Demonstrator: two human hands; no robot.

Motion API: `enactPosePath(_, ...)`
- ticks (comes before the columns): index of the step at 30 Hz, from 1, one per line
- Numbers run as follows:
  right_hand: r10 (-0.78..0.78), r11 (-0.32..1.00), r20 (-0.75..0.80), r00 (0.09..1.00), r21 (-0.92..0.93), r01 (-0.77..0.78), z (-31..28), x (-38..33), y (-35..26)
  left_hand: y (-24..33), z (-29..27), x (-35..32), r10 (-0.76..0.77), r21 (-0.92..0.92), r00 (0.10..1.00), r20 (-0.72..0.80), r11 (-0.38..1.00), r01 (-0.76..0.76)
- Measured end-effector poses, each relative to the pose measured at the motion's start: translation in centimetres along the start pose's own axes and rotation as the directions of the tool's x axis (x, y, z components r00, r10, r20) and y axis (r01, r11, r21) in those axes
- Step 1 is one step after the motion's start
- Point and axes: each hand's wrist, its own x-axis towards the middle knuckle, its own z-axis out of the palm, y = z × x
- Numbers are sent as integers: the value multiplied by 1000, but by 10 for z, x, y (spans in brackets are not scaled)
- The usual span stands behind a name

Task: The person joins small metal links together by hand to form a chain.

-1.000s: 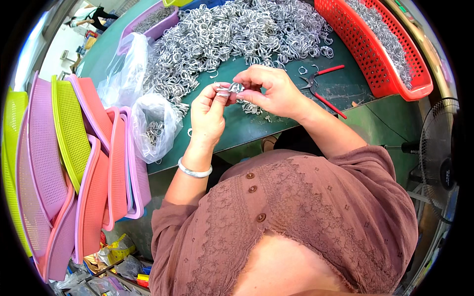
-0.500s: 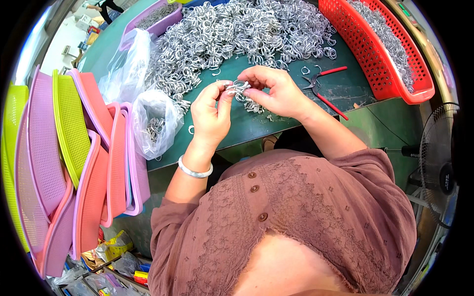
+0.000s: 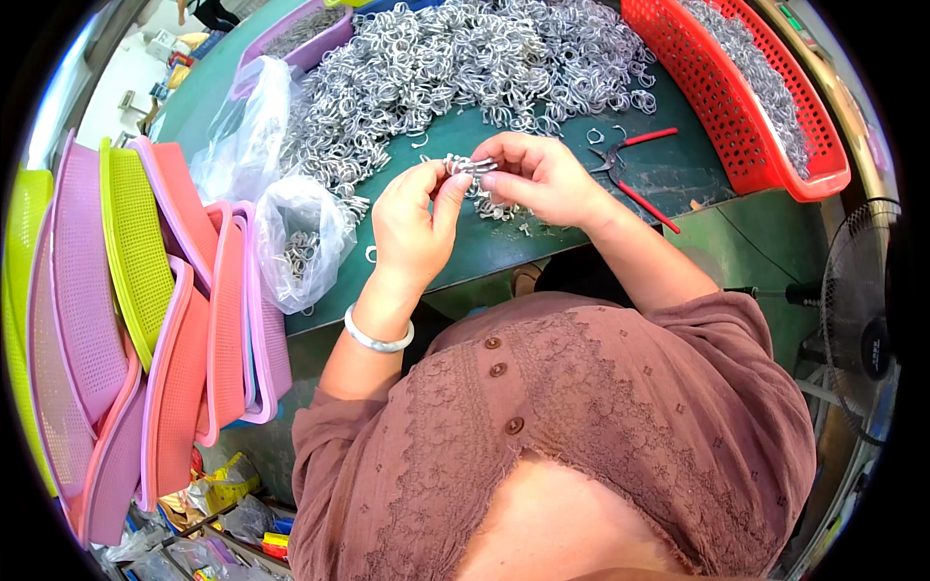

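My left hand (image 3: 415,221) and my right hand (image 3: 539,176) meet above the green table (image 3: 668,174), both pinching a small cluster of silver metal rings (image 3: 469,167) between fingertips. A few loose rings (image 3: 499,208) lie on the table just under my hands. A big heap of the same silver rings (image 3: 465,68) spreads across the table beyond them. Red-handled pliers (image 3: 630,165) lie to the right of my right hand.
A red basket (image 3: 746,145) with metal parts stands at the right. A clear plastic bag (image 3: 305,242) with rings sits at the left table edge, another bag (image 3: 242,136) behind it. Pink, purple and yellow-green baskets (image 3: 145,320) lean stacked at the left. A fan (image 3: 862,320) stands at the right.
Both hands stay together on the ring cluster, fingers shifting slightly. The view has tilted a little; nothing else moved.
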Motion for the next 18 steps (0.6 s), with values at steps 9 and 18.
enactPosePath(9, -426, 772, -481, 766, -635, 31, -103, -16, -87, -35, 0, 0, -34, 114, 968, 249, 993, 5)
enactPosePath(18, -707, -43, -400, 583, -798, -600, -166, -45, -133, -39, 24, 8, 54, 177, 905, 423, 974, -141)
